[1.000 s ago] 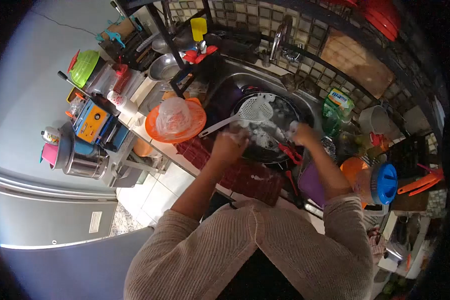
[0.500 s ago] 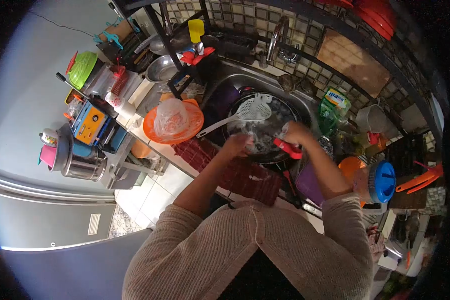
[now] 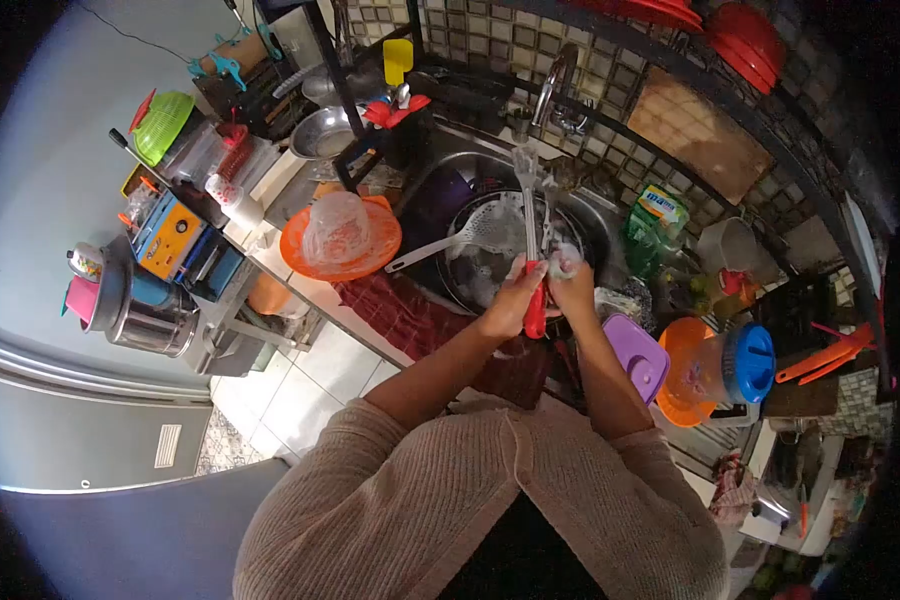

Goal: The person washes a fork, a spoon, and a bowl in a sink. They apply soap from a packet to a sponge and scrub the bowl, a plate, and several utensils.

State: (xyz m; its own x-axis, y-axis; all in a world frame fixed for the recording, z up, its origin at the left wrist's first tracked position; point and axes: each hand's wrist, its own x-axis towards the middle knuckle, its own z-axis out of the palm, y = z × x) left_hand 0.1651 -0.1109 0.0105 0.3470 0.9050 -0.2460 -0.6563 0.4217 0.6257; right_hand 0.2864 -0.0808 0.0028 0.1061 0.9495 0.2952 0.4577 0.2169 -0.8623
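My left hand (image 3: 511, 301) is closed round a utensil with a red handle (image 3: 536, 312); its long metal shaft and clear-looking head point up toward the tap. Close against it, my right hand (image 3: 573, 287) is closed on a soapy white sponge (image 3: 566, 262), pressed near the top of the red handle. Both hands are above a dark round pan (image 3: 454, 272) of sudsy water in the steel sink (image 3: 610, 222). A white slotted skimmer (image 3: 490, 226) lies across the pan, its handle out to the left.
An orange bowl with a soapy clear container (image 3: 340, 236) stands on the left counter edge. A dark red cloth (image 3: 395, 315) hangs over the front edge. At right are a purple lid (image 3: 635, 350), a blue-lidded jug (image 3: 748, 364), a green soap pack (image 3: 656, 230). The tap (image 3: 555, 85) is behind.
The red-handled utensil has been raised from the pan and now stands upright between my hands. My hands have come together. The view has shifted slightly.
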